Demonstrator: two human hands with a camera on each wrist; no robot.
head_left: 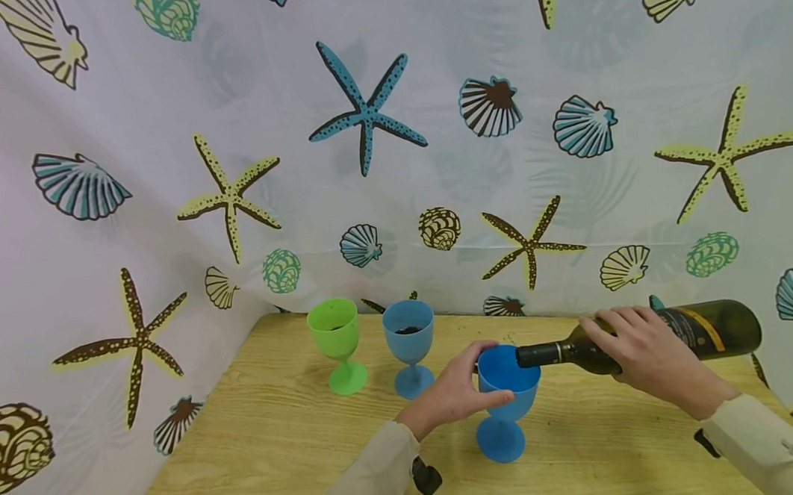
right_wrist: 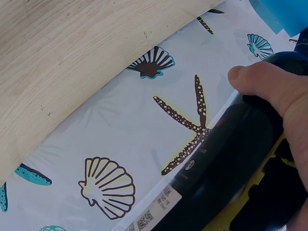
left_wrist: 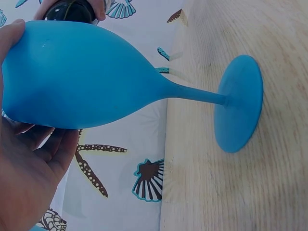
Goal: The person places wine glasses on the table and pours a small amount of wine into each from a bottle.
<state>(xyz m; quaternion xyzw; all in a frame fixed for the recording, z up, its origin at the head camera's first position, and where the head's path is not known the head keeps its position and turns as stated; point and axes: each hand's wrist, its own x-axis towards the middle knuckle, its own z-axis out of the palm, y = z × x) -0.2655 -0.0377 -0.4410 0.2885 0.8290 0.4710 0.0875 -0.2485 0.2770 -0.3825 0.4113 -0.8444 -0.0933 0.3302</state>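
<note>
My left hand [head_left: 454, 390] holds a blue plastic goblet [head_left: 503, 438] by its bowl, thumb on the near side and fingers round the far side. In the left wrist view the goblet's foot [left_wrist: 239, 103] stands at the wooden table top. My right hand [head_left: 651, 346] grips a dark wine bottle [head_left: 739, 327] around its body. The bottle lies nearly level, its neck [head_left: 540, 354] at the rim of the goblet's mouth. In the right wrist view a label with a printed code shows on the bottle [right_wrist: 231, 149]. No liquid shows inside the held goblet.
A green goblet [head_left: 333, 329] and a second blue goblet [head_left: 410, 344], each with dark liquid inside, stand to the left on the wooden table [head_left: 272, 448]. Behind the table hangs a white curtain [head_left: 418, 22] printed with shells and starfish.
</note>
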